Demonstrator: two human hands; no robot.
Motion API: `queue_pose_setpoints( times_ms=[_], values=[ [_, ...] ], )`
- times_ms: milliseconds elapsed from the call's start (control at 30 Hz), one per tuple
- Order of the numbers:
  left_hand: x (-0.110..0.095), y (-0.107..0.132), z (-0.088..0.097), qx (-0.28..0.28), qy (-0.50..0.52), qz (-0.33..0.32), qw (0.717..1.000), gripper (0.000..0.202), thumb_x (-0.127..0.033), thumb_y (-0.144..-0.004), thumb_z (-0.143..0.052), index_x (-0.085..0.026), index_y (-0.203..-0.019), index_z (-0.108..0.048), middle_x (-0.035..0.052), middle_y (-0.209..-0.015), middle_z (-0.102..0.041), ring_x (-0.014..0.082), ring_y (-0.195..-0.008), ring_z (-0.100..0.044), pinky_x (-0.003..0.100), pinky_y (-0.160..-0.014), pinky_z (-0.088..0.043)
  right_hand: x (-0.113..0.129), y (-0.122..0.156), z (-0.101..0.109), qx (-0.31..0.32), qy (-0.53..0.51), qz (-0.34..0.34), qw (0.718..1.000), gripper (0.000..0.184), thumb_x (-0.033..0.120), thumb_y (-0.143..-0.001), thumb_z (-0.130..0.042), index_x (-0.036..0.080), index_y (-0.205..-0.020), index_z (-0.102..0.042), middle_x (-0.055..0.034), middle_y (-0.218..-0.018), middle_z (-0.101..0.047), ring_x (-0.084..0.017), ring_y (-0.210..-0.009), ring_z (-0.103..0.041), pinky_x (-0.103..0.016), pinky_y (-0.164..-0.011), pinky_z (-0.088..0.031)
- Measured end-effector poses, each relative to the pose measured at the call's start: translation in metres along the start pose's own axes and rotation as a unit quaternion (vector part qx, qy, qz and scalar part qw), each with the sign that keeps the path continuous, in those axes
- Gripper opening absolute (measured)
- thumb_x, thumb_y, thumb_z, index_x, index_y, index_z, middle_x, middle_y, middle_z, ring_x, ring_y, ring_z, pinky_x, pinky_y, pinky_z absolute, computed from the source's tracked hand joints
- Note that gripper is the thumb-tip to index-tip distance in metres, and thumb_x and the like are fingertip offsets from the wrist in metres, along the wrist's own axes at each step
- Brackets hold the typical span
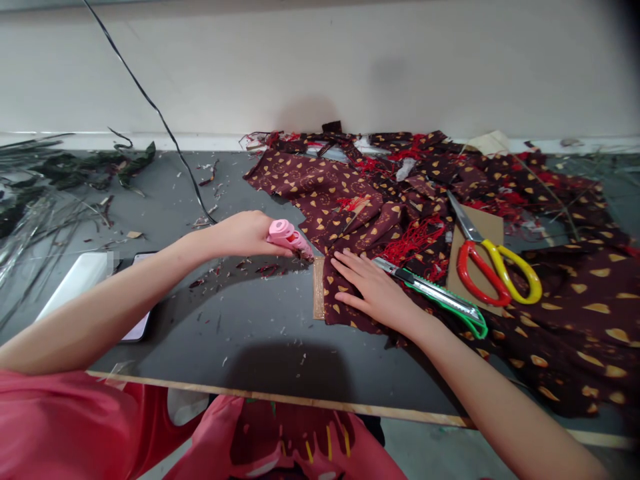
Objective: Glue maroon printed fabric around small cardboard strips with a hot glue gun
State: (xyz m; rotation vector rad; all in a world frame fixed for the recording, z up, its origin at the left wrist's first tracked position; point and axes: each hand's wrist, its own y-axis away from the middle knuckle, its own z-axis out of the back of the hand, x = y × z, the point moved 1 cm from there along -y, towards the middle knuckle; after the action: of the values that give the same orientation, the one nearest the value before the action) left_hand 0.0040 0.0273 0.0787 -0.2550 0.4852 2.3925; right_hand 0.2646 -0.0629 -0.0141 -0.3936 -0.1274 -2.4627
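My left hand (pixel 245 233) is closed around a pink hand tool (pixel 287 238) whose tip points down at the top of a thin brown cardboard strip (pixel 319 288). That strip lies under the left edge of a dark maroon patterned fabric piece (pixel 350 303). Flat on this fabric rests my right hand (pixel 373 288), fingers stretched out, pressing it onto the grey table (pixel 240 333). A green and silver utility knife (pixel 440 298) lies just right of my right hand.
Red and yellow scissors (pixel 493 263) lie on a cardboard piece amid more maroon fabric (pixel 575 320) and red threads. A phone (pixel 137 327) and a white object sit at left. A black cable (pixel 165 120) crosses the table. Dark scraps and strips pile at far left.
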Motion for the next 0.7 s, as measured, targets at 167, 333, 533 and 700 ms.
queue_pose_setpoints(
  times_ms=[167, 333, 533, 700],
  values=[
    [0.0016, -0.0036, -0.0024, 0.013, -0.029, 0.036, 0.999, 0.047, -0.062, -0.079, -0.051, -0.017, -0.07, -0.065, -0.0025, -0.052, -0.047, 0.0096, -0.05, -0.036, 0.025, -0.052, -0.024, 0.0002, -0.0004, -0.0004, 0.0, 0.005, 0.004, 1.0, 0.061, 0.042, -0.092, -0.048, 0.013, -0.145, -0.036, -0.011, -0.152, -0.033, -0.024, -0.142, -0.025, -0.049, -0.116, -0.025],
    [0.0016, -0.0046, -0.0028, 0.014, -0.035, 0.035, 0.999, 0.047, -0.061, -0.08, -0.051, -0.017, -0.068, -0.062, -0.0018, -0.054, -0.048, 0.0095, -0.051, -0.037, 0.024, -0.053, -0.024, 0.0, -0.0001, -0.0007, -0.002, 0.006, 0.004, 1.0, 0.061, 0.043, -0.092, -0.048, 0.013, -0.145, -0.036, -0.0105, -0.152, -0.032, -0.024, -0.142, -0.025, -0.048, -0.116, -0.025],
    [-0.0003, -0.0042, -0.0019, 0.014, -0.037, 0.039, 0.998, 0.046, -0.06, -0.079, -0.052, -0.017, -0.065, -0.06, -0.0019, -0.053, -0.046, 0.0094, -0.05, -0.036, 0.024, -0.052, -0.024, 0.0003, -0.0002, -0.0003, -0.001, 0.008, 0.003, 1.0, 0.061, 0.042, -0.093, -0.048, 0.012, -0.145, -0.036, -0.0106, -0.153, -0.032, -0.024, -0.143, -0.024, -0.048, -0.116, -0.024],
    [0.0013, -0.0052, -0.0035, 0.007, -0.046, 0.035, 0.998, 0.048, -0.062, -0.079, -0.051, -0.018, -0.06, -0.055, -0.0024, -0.05, -0.041, 0.01, -0.048, -0.034, 0.025, -0.052, -0.023, 0.0006, -0.0007, -0.0008, 0.003, 0.006, 0.001, 1.0, 0.061, 0.043, -0.092, -0.049, 0.013, -0.145, -0.036, -0.0101, -0.153, -0.032, -0.024, -0.142, -0.024, -0.048, -0.116, -0.024]
  ],
)
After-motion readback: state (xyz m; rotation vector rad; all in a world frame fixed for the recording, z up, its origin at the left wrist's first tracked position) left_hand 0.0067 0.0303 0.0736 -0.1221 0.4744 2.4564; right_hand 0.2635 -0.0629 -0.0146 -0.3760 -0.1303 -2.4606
